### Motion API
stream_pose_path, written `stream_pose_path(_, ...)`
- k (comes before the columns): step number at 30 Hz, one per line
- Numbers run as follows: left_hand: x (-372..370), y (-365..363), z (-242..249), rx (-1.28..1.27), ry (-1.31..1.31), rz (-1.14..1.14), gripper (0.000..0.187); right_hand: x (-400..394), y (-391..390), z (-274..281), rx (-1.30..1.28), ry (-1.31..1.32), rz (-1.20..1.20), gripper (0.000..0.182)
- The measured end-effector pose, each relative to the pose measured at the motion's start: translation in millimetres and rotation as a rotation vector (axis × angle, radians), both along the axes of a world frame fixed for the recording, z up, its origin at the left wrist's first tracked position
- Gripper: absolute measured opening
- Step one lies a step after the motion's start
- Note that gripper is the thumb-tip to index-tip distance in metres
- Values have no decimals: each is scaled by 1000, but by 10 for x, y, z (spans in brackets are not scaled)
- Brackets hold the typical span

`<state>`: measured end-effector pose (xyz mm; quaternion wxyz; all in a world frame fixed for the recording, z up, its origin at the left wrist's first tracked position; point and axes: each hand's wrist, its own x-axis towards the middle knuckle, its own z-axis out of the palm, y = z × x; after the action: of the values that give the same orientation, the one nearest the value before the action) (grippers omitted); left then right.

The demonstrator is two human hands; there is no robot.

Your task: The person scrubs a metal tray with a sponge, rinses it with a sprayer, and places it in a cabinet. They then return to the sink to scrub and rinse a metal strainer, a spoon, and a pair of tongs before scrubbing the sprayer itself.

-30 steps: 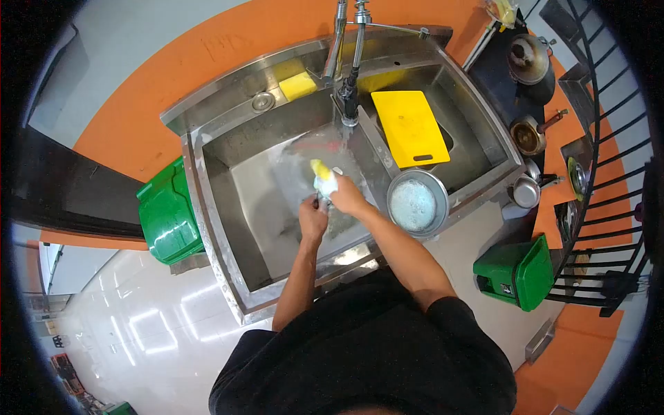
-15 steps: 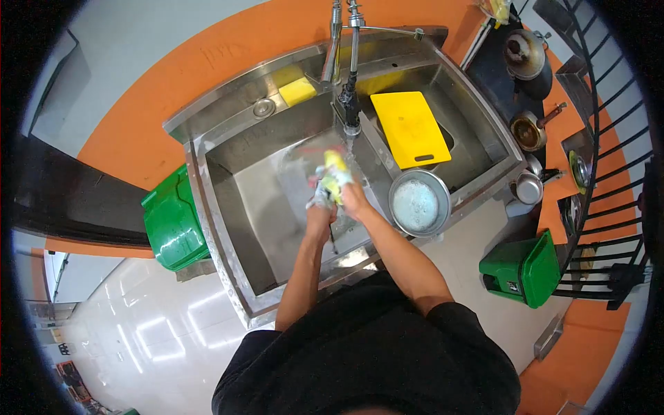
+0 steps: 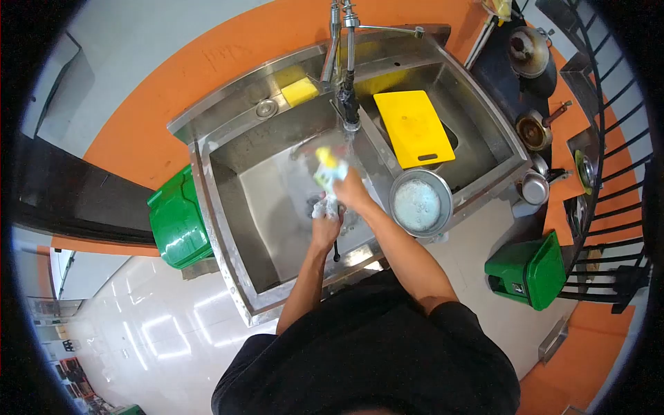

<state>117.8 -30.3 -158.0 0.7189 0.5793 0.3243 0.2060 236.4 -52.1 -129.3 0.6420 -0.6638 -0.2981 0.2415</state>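
Over the left sink basin (image 3: pixel 259 238), my left hand (image 3: pixel 326 220) is closed and covered in foam. It grips a black-handled utensil (image 3: pixel 337 253), whose thin handle sticks out below the fist; foam, my hands and blur hide its kind. Just above it, my right hand (image 3: pixel 354 190) is closed on a soapy yellow and pale green sponge or cloth (image 3: pixel 328 169), smeared by motion. Near my right forearm, a round metal pot (image 3: pixel 419 207) of bluish suds rests on the sink's front rim by the divider. The faucet (image 3: pixel 350 114) runs water behind my hands.
A yellow cutting board (image 3: pixel 415 128) lies across the right basin. Another yellow sponge (image 3: pixel 299 90) sits on the back ledge beside a round metal drain piece (image 3: pixel 266 108). Green bins (image 3: pixel 180 225) flank the sink. Pans (image 3: pixel 532 131) stand at right.
My right hand and the sponge have moved slightly up and apart from my left hand. My left hand has shifted a little downward, and more of the black handle shows.
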Motion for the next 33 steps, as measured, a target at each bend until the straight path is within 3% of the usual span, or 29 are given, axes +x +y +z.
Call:
stream_pose_path(1, 6, 30, -98, 1, 3, 3, 15, -55, -50, 174, -2, -319, 118, 29)
stream_pose_path(2, -2, 35, -258, 505, 68, 42, 14, -85, -85, 263, -227, -440, 58, 28)
stream_pose_path(3, -6, 19, -411, 1009, 129, 81, 14, -62, -90, 224, -230, -438, 64, 28)
stream_pose_path(6, 59, 2, -203, 1081, 104, 179, 17, 139, 84, 87, -305, 59, -69, 33)
stream_pose_path(7, 66, 27, -202, 1084, 110, 184, 17, 130, 84, 105, -302, 61, -62, 33)
stream_pose_path(9, 104, 112, -198, 305, 135, 75, 22, 137, 65, 139, 184, 559, -147, 31)
stream_pose_path(10, 91, 135, -69, -394, -148, 82, 27, 120, 37, 97, 263, 532, -107, 27)
stream_pose_path(11, 79, 163, 21, -393, -155, 81, 27, 115, 11, 119, 265, 526, -105, 27)
stream_pose_path(13, 63, 134, 163, -1172, -274, -270, 31, 104, -96, 150, 4, -61, 25, 26)
stream_pose_path(15, 182, -40, 248, -923, -125, -234, 33, 245, 26, -384, -188, -311, 43, 35)
stream_pose_path(17, 325, -292, 95, -581, -36, -93, 32, 286, -119, 119, -492, -503, 134, 41)
stream_pose_path(19, 405, -537, -93, -275, -5, 106, 31, 248, -199, 87, -207, -635, -153, 32)
stream_pose_path(20, 434, -627, -85, -111, 42, 179, 30, 310, -109, 12, -103, -575, -237, 30)
stream_pose_path(22, 397, -583, -97, -110, 52, 93, 28, 511, -96, -106, 7, -524, -350, 29)
stream_pose_path(24, 365, -476, -130, -134, 93, 9, 24, 690, -210, -130, 163, 121, -253, 24)
stream_pose_path(25, 421, -486, -186, -259, -116, 92, 33, 751, -221, -138, 168, 195, -131, 24)
stream_pose_path(27, 435, -450, 249, -729, -218, -77, 38, 687, -365, -103, 219, -7, 97, 26)
stream_pose_path(28, 506, -441, 233, -727, -202, -117, 38, 658, -390, -169, 28, -291, 155, 32)
stream_pose_path(29, 545, -445, 195, -699, -131, -160, 38, 607, -661, 205, -38, -535, 220, 32)
stream_pose_path(31, 636, -523, 140, -658, -55, -224, 39, 665, -674, 283, -116, -635, 161, 28)
stream_pose_path(33, 720, -597, -52, -45, 48, -79, 33, 768, -580, 165, -297, -534, -12, 23)
